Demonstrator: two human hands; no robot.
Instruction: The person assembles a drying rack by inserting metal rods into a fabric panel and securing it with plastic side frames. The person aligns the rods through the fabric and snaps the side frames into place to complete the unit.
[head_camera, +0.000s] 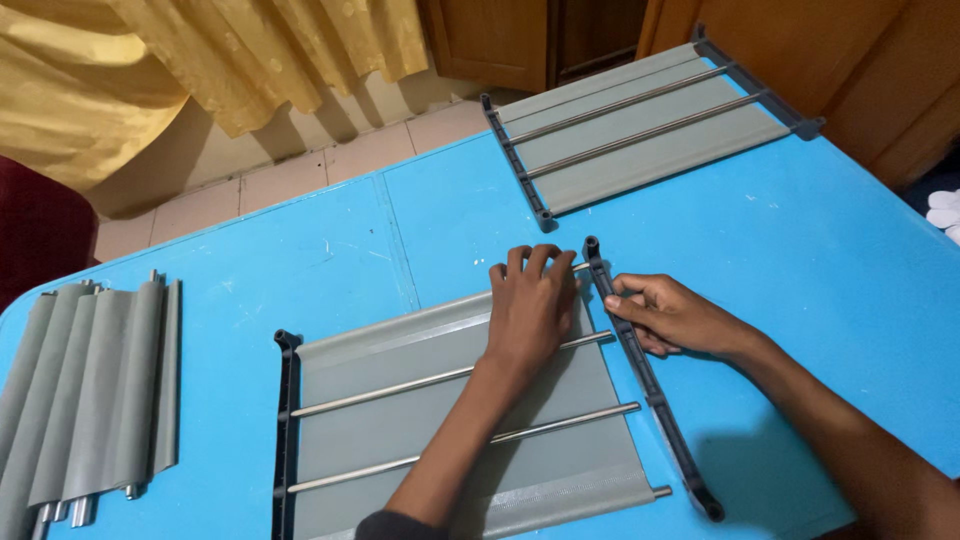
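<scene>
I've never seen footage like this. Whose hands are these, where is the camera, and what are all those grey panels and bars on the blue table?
There is no machine here: a person works with two bare hands, and the single picture comes from a camera worn on their head, looking down. The surface is a blue table. In front of them lies a grey shelf panel, fabric stretched over metal rods, with a dark end bar fitted on its left side. The left hand presses flat on the panel's upper right corner. The right hand pinches a second dark plastic bar that lies along the panel's right edge; the rod tips appear not to be seated in it. A finished-looking panel sits at the far edge, and a bundle of grey fabric pieces with rods lies at the left.
</scene>
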